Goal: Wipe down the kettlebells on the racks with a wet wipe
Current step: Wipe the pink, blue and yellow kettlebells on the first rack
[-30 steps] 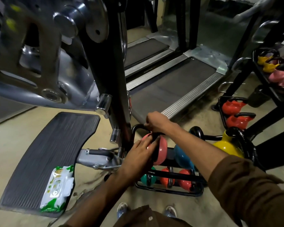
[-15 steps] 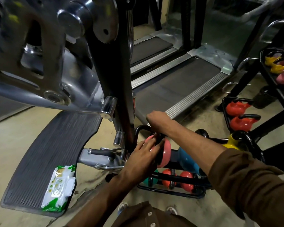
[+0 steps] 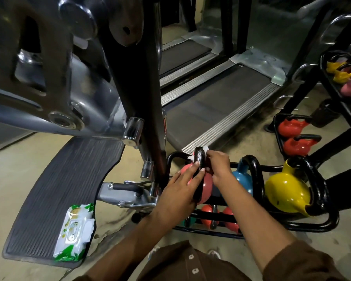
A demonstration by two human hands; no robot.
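A black machine post (image 3: 138, 88) stands hard against the left end of the low rack (image 3: 310, 227), closing off that side of the pink kettlebell (image 3: 206, 185). A blue kettlebell (image 3: 243, 179) sits just beside it on the right. Open concrete floor (image 3: 336, 243) lies in front of the rack, and a treadmill deck (image 3: 221, 106) borders it behind.

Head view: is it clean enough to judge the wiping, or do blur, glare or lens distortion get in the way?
Head view: dim indoor light, no harsh shadows; the pink kettlebell and wet wipe are sharp enough; the close machine frame at upper left is soft; glare spots sit on the yellow kettlebell; wide-angle distortion stretches things toward the edges.
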